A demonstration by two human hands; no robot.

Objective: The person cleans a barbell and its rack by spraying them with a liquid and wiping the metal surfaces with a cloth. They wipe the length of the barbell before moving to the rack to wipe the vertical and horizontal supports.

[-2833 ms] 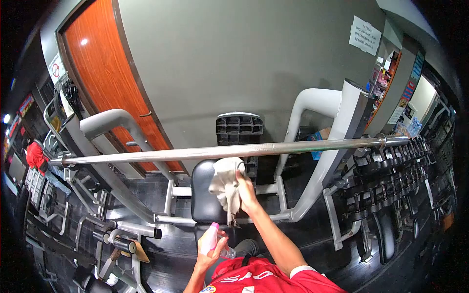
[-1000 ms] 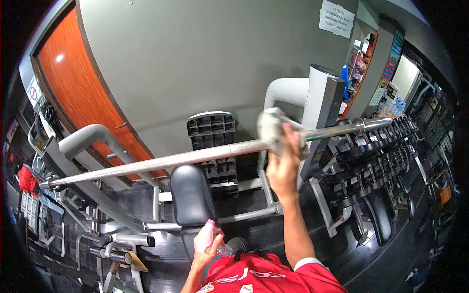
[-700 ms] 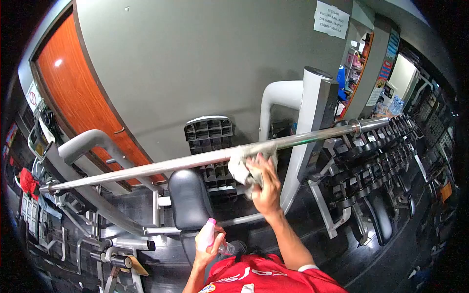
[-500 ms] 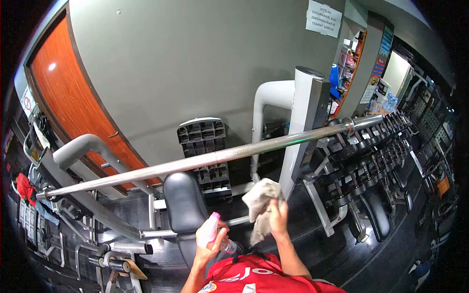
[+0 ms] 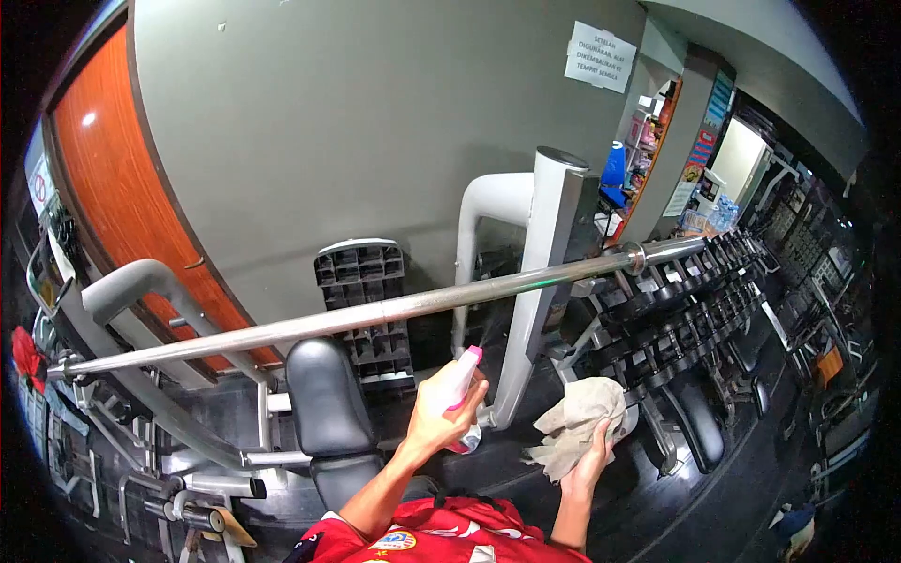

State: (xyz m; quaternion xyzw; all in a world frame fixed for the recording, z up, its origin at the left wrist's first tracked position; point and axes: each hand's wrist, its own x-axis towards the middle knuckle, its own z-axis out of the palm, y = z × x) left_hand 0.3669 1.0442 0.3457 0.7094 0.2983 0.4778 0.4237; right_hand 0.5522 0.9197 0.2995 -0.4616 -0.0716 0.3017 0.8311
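Observation:
My left hand point(image 5: 441, 413) is wrapped round a spray bottle point(image 5: 465, 372) with a pink nozzle, held up in front of me and pointing away. Part of the clear bottle body shows below the fingers. To the right, my right hand point(image 5: 591, 457) grips a crumpled beige cloth point(image 5: 584, 418), which fans out above and left of the fingers. A long metal barbell point(image 5: 385, 311) runs across the view beyond both hands, resting on a rack. Neither hand touches the bar.
A black padded bench point(image 5: 324, 399) stands left of my hands. The grey rack upright point(image 5: 544, 272) rises beyond them. Rows of dumbbells point(image 5: 676, 319) sit on a rack at right. Behind are a black step platform point(image 5: 361, 310), a wooden door point(image 5: 122, 178) and a wall sign point(image 5: 601, 56).
The spray bottle in my left hand has moved up and right. My right hand has carried the cloth right, where it is spread wider. The whole view has shifted slightly.

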